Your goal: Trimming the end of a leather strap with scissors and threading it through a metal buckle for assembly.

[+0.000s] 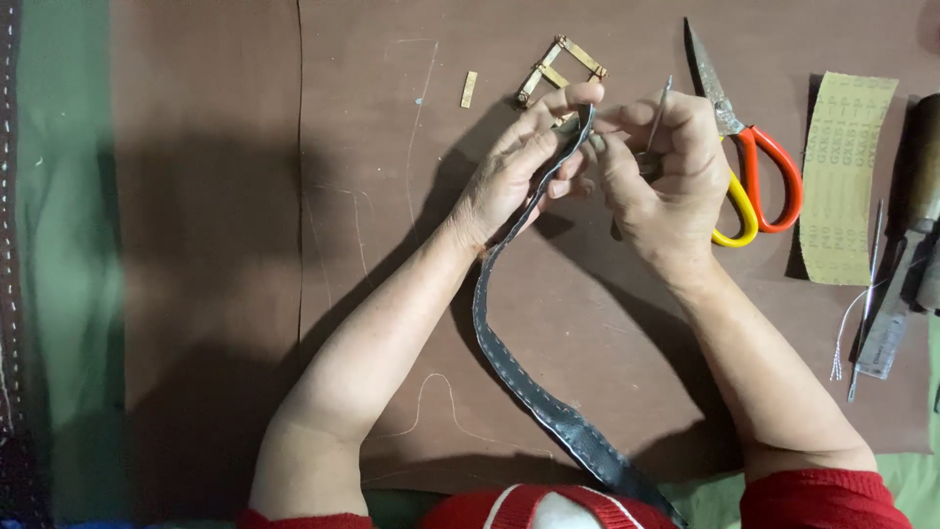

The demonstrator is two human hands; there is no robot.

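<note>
A long dark grey leather strap (509, 358) with a line of white stitches runs from my lap up to my hands. My left hand (514, 171) pinches the strap's upper end edge-on between thumb and fingers. My right hand (661, 167) is closed just to the right of it, gripping a thin metal needle-like tool (661, 108) whose tip sticks up above the fingers. The two hands nearly touch at the strap's tip.
A brass buckle frame (560, 67) and a small brass bar (469, 89) lie above my hands. Scissors with red and yellow handles (749, 162) lie to the right, then a strip of sandpaper (844, 176) and several hand tools (896, 294). Brown leather sheet (245, 245) covers the table.
</note>
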